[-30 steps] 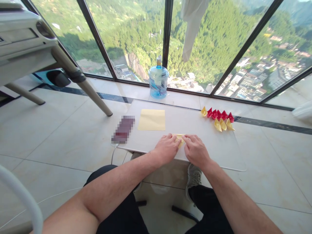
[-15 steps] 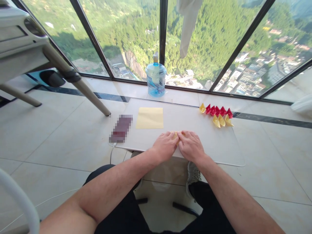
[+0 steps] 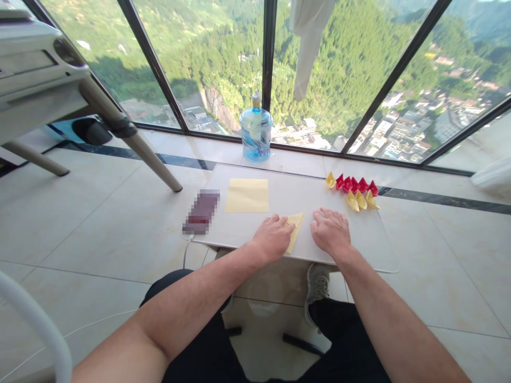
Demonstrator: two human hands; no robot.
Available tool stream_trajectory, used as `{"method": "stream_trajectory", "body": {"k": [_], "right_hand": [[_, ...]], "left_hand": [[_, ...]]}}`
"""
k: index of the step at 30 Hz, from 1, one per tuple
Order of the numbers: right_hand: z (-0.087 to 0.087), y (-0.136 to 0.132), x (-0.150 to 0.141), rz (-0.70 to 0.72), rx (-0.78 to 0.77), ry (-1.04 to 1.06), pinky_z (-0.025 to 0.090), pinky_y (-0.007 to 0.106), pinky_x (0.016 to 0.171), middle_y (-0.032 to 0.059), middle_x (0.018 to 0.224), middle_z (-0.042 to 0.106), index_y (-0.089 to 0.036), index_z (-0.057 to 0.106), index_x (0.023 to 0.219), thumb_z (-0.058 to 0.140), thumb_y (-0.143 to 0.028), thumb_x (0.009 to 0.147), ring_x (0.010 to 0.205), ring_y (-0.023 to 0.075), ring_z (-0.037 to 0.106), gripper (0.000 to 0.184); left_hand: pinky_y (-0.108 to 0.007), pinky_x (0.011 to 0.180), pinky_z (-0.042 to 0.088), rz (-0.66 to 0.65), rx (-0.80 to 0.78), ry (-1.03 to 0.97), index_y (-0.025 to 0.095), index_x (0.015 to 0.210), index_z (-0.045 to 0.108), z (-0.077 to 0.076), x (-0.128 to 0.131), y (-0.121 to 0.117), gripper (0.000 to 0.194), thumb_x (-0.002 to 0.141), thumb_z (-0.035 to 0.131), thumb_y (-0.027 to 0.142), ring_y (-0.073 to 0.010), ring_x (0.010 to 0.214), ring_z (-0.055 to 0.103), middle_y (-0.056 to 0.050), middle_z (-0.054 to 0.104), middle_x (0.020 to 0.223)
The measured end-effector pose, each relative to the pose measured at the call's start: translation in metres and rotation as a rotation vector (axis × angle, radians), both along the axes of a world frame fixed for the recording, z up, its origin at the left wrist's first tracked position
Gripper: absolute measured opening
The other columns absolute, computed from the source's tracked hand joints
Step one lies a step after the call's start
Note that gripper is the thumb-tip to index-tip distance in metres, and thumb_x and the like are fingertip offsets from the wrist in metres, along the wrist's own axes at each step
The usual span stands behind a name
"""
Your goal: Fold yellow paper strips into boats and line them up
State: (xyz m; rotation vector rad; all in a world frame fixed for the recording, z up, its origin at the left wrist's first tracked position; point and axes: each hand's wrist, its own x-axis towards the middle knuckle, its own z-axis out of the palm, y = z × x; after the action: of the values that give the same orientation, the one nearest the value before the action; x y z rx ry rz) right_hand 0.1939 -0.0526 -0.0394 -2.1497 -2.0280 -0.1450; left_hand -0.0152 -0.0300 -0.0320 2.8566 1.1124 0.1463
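A folded piece of yellow paper (image 3: 296, 225) with a slanting edge lies near the front edge of the low white table (image 3: 287, 186). My left hand (image 3: 273, 236) presses on its left side with the fingers closed over it, hiding that part. To the right of the paper, apart from it, my right hand (image 3: 330, 230) rests on the tabletop, holding nothing, its fingers loosely extended. A flat yellow sheet (image 3: 247, 195) lies beyond my left hand. At the back right stand several red paper boats (image 3: 355, 184) and several yellow paper boats (image 3: 361, 200) in rows.
A blurred-out phone (image 3: 202, 211) with a white cable lies at the table's left end. Behind the table, a blue water jug (image 3: 256, 134) stands by the window. A metal-legged piece of furniture (image 3: 151, 159) reaches in from the left.
My right hand has left the folded paper and moved right across the table. My left hand stays on the paper, which is now more exposed.
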Motion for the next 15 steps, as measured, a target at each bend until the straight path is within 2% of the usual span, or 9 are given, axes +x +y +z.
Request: {"method": "stream_trajectory", "body": {"k": [3, 5, 7, 9, 12, 15], "right_hand": [[0.009, -0.002, 0.003, 0.067, -0.027, 0.098, 0.042, 0.046, 0.102, 0.0144, 0.125, 0.067, -0.015, 0.068, 0.116, 0.05, -0.02, 0.088, 0.114, 0.0285, 0.06, 0.034], [0.017, -0.007, -0.002, 0.219, -0.019, 0.222, 0.046, 0.037, 0.097, 0.0108, 0.114, 0.071, -0.017, 0.071, 0.108, 0.053, -0.022, 0.088, 0.107, 0.0239, 0.063, 0.027], [0.025, -0.014, -0.007, 0.431, -0.065, 0.314, 0.047, 0.033, 0.096, 0.0074, 0.111, 0.072, -0.02, 0.072, 0.104, 0.062, -0.029, 0.087, 0.104, 0.0211, 0.064, 0.022], [0.031, -0.019, -0.008, 0.565, -0.164, 0.298, 0.047, 0.035, 0.098, 0.0065, 0.115, 0.071, -0.022, 0.071, 0.108, 0.071, -0.033, 0.081, 0.106, 0.0225, 0.063, 0.03], [0.037, -0.023, -0.001, 0.565, -0.272, 0.216, 0.047, 0.038, 0.096, 0.0091, 0.119, 0.069, -0.021, 0.07, 0.112, 0.079, -0.03, 0.072, 0.11, 0.026, 0.061, 0.042], [0.039, -0.025, 0.008, 0.549, -0.341, 0.189, 0.047, 0.036, 0.095, 0.0096, 0.119, 0.068, -0.019, 0.07, 0.112, 0.078, -0.024, 0.071, 0.109, 0.0257, 0.061, 0.043]], "left_hand": [[-0.044, 0.087, 0.045, 0.027, -0.015, -0.006, 0.016, 0.131, 0.058, 0.002, 0.003, 0.004, 0.042, 0.092, 0.045, 0.025, -0.0287, 0.102, 0.056, -0.015, 0.062, 0.116], [-0.044, 0.087, 0.045, 0.029, -0.018, -0.011, 0.013, 0.126, 0.06, 0.003, 0.006, 0.006, 0.039, 0.091, 0.045, 0.023, -0.029, 0.101, 0.056, -0.016, 0.063, 0.11], [-0.043, 0.087, 0.045, 0.019, -0.04, -0.018, 0.01, 0.12, 0.062, 0.002, 0.008, 0.008, 0.036, 0.09, 0.047, 0.022, -0.029, 0.101, 0.056, -0.016, 0.063, 0.105], [-0.042, 0.088, 0.046, 0.007, -0.062, -0.031, 0.01, 0.115, 0.064, 0.002, 0.008, 0.01, 0.032, 0.089, 0.049, 0.021, -0.0285, 0.102, 0.055, -0.015, 0.063, 0.102], [-0.041, 0.091, 0.047, -0.021, -0.05, -0.071, 0.012, 0.111, 0.066, 0.0, 0.008, 0.011, 0.029, 0.091, 0.047, 0.02, -0.0278, 0.107, 0.055, -0.014, 0.064, 0.108], [-0.039, 0.095, 0.047, -0.09, -0.05, -0.106, 0.013, 0.11, 0.067, 0.0, 0.008, 0.01, 0.028, 0.094, 0.045, 0.021, -0.0256, 0.111, 0.056, -0.014, 0.064, 0.115]]}}
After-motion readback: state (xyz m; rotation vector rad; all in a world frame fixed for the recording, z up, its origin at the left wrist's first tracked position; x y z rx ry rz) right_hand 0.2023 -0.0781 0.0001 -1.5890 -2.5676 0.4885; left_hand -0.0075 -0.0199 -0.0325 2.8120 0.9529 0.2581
